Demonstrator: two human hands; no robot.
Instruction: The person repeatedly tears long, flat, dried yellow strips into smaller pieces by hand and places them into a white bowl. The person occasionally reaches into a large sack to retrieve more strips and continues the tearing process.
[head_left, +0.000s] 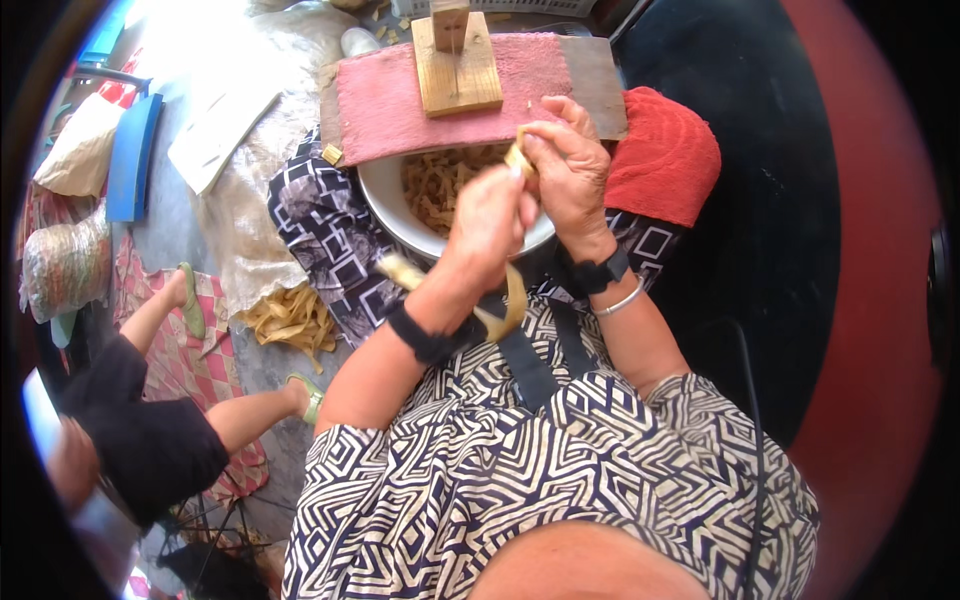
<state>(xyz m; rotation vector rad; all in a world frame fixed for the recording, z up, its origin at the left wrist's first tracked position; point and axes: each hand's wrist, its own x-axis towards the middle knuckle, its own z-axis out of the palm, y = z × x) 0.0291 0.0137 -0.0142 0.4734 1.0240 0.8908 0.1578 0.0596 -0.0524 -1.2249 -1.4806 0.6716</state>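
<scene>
Both my hands meet above the front rim of a white basin (380, 196). A pale yellow, ribbon-like strip (516, 159) is pinched between them; its material is unclear. My left hand (491, 214) grips it from below, and a loose length hangs past the left wrist toward my lap. At the upper end, the fingers of my right hand (570, 157) hold the strip. Many similar curled strips (435, 187) lie inside the basin. Across its far side rests a wooden board (592, 71) covered by a pink cloth (375, 97). On the cloth sits a wooden block (457, 94) with an upright piece (450, 26).
A small yellow piece (332, 154) lies at the board's left corner. A red towel (664, 157) covers my right knee. Left of me, more strips (292, 319) spill from a translucent sack (262, 247). Another person's legs (247, 382) and a blue panel (135, 161) are farther left.
</scene>
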